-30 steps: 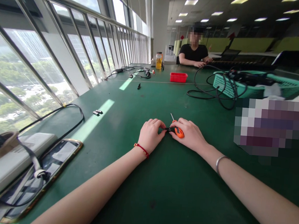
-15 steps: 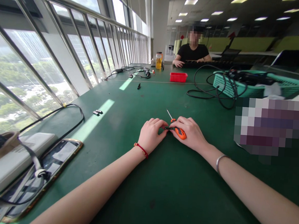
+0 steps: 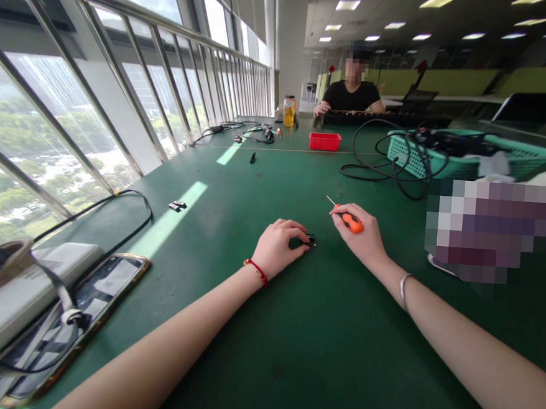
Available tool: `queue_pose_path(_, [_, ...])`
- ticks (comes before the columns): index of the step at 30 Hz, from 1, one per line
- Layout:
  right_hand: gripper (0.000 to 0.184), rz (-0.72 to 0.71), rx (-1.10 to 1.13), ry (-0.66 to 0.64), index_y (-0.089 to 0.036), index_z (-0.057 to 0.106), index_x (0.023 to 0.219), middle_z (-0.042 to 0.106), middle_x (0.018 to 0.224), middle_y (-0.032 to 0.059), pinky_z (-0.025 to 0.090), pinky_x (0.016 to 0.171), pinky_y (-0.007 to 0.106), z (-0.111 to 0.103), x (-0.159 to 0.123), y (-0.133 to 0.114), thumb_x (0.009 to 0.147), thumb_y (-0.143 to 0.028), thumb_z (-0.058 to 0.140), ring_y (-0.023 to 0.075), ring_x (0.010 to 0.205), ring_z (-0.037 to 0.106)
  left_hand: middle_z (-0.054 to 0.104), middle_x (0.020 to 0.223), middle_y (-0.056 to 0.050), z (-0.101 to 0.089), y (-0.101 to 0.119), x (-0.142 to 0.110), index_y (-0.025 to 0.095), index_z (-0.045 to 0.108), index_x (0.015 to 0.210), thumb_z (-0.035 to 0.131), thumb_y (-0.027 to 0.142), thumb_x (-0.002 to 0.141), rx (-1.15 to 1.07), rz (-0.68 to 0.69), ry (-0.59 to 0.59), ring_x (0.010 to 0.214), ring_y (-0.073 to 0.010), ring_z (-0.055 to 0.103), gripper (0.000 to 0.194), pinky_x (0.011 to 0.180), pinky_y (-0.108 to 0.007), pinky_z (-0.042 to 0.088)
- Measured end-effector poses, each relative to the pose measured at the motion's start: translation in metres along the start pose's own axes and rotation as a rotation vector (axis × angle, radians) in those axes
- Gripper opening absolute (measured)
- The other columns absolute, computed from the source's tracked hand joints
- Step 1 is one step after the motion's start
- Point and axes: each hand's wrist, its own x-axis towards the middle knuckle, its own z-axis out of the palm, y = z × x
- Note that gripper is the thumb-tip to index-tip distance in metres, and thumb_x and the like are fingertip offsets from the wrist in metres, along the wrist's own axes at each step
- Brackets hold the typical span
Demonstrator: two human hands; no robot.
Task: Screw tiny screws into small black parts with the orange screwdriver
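Observation:
My left hand [image 3: 278,247] is closed, with thumb and fingertips around a small black part [image 3: 310,238] at the tabletop. The part's exact kind is too small to make out. To the right, my right hand [image 3: 361,232] grips an orange-and-black screwdriver [image 3: 351,222], its thin shaft pointing up and to the left, away from the black part. Small black-and-silver pieces [image 3: 177,206] lie on the green table [image 3: 227,326] to the left. Farther back rests another small black piece [image 3: 252,158].
A phone [image 3: 107,305] and a white box-shaped device [image 3: 38,281] with cables lie at left beside the railing [image 3: 169,85]. Beyond are a red tray [image 3: 325,142], a jar [image 3: 289,113] and a teal basket [image 3: 407,156] with cables. A person [image 3: 353,95] sits across the table.
My right hand has moved right and slightly away from my left hand, carrying the screwdriver. The left hand stays nearly in place with the black part. The person opposite has shifted a hand.

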Motion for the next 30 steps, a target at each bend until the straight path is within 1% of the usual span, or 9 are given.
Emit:
queue_pose_path(8, [0.007, -0.02, -0.037, -0.06, -0.022, 0.06, 0.077, 0.065, 0.083, 0.0033, 0.046, 0.075, 0.032, 0.003, -0.001, 0.001, 0.08, -0.024, 0.054, 0.0184, 0.077, 0.061, 0.071, 0.097, 0.001, 0.001, -0.004, 0.001, 0.023, 0.072, 0.081, 0.068, 0.026, 0.076, -0.068, -0.06, -0.035, 0.092, -0.0193, 0.06, 0.007, 0.09, -0.036, 0.047])
queue_pose_path(13, [0.007, 0.004, -0.03, -0.067, -0.023, 0.06, 0.077, 0.066, 0.084, 0.0032, 0.047, 0.076, 0.033, 0.002, -0.001, 0.001, 0.079, -0.025, 0.054, 0.0188, 0.079, 0.062, 0.071, 0.093, -0.001, 0.0, -0.002, 0.001, 0.02, 0.07, 0.079, 0.067, 0.024, 0.075, -0.083, -0.107, 0.014, 0.091, -0.0192, 0.061, 0.006, 0.089, -0.035, 0.048])
queue_pose_path(16, [0.008, 0.025, -0.026, -0.097, -0.022, 0.06, 0.077, 0.066, 0.084, 0.0036, 0.047, 0.076, 0.033, 0.002, -0.001, 0.0, 0.079, -0.025, 0.054, 0.0193, 0.079, 0.062, 0.07, 0.093, -0.002, -0.009, -0.003, -0.001, 0.02, 0.069, 0.078, 0.065, 0.023, 0.075, -0.075, -0.181, 0.057, 0.091, -0.0194, 0.062, 0.006, 0.088, -0.034, 0.048])
queue_pose_path(18, [0.008, 0.035, -0.027, -0.115, -0.022, 0.06, 0.077, 0.066, 0.085, 0.0038, 0.047, 0.076, 0.034, 0.002, -0.001, -0.001, 0.08, -0.025, 0.054, 0.0195, 0.079, 0.062, 0.07, 0.093, -0.003, -0.022, -0.01, -0.003, 0.019, 0.069, 0.078, 0.064, 0.024, 0.075, -0.042, -0.244, 0.083, 0.09, -0.0197, 0.062, 0.007, 0.087, -0.034, 0.048])
queue_pose_path(21, [0.007, 0.029, -0.029, -0.128, -0.023, 0.06, 0.078, 0.066, 0.085, 0.0036, 0.047, 0.076, 0.035, 0.002, 0.0, -0.002, 0.08, -0.025, 0.054, 0.0197, 0.079, 0.061, 0.07, 0.093, -0.004, -0.052, -0.03, -0.009, 0.02, 0.069, 0.079, 0.062, 0.027, 0.075, 0.069, -0.341, 0.158, 0.089, -0.02, 0.064, 0.011, 0.085, -0.033, 0.049])
queue_pose_path(23, [0.007, 0.025, -0.033, -0.136, -0.023, 0.061, 0.078, 0.066, 0.085, 0.0037, 0.047, 0.076, 0.035, 0.002, 0.0, -0.002, 0.079, -0.026, 0.054, 0.0197, 0.079, 0.062, 0.069, 0.096, -0.005, -0.077, -0.048, -0.019, 0.02, 0.07, 0.081, 0.06, 0.029, 0.076, 0.202, -0.417, 0.191, 0.09, -0.0213, 0.063, 0.015, 0.083, -0.032, 0.049])
queue_pose_path(26, [0.007, 0.028, -0.039, -0.149, -0.023, 0.061, 0.078, 0.066, 0.086, 0.004, 0.048, 0.075, 0.034, 0.002, -0.001, -0.002, 0.079, -0.025, 0.054, 0.0196, 0.079, 0.062, 0.069, 0.1, -0.007, -0.111, -0.071, -0.04, 0.019, 0.07, 0.087, 0.059, 0.03, 0.076, 0.435, -0.586, 0.236, 0.096, -0.0244, 0.062, 0.019, 0.084, -0.031, 0.047])
queue_pose_path(28, [0.007, 0.024, -0.041, -0.151, -0.023, 0.06, 0.077, 0.066, 0.085, 0.0038, 0.047, 0.075, 0.034, 0.002, -0.001, -0.002, 0.079, -0.024, 0.054, 0.0194, 0.079, 0.062, 0.066, 0.109, -0.008, -0.126, -0.081, -0.052, 0.018, 0.07, 0.092, 0.057, 0.031, 0.078, 0.534, -0.707, 0.258, 0.101, -0.0263, 0.06, 0.023, 0.085, -0.033, 0.045])
queue_pose_path(30, [0.007, 0.019, -0.044, -0.144, -0.023, 0.06, 0.077, 0.066, 0.085, 0.0036, 0.047, 0.075, 0.034, 0.002, -0.002, -0.002, 0.079, -0.024, 0.054, 0.0192, 0.079, 0.062, 0.066, 0.109, -0.009, -0.134, -0.086, -0.061, 0.017, 0.07, 0.096, 0.056, 0.034, 0.079, 0.552, -0.789, 0.232, 0.101, -0.0275, 0.059, 0.028, 0.083, -0.034, 0.045])
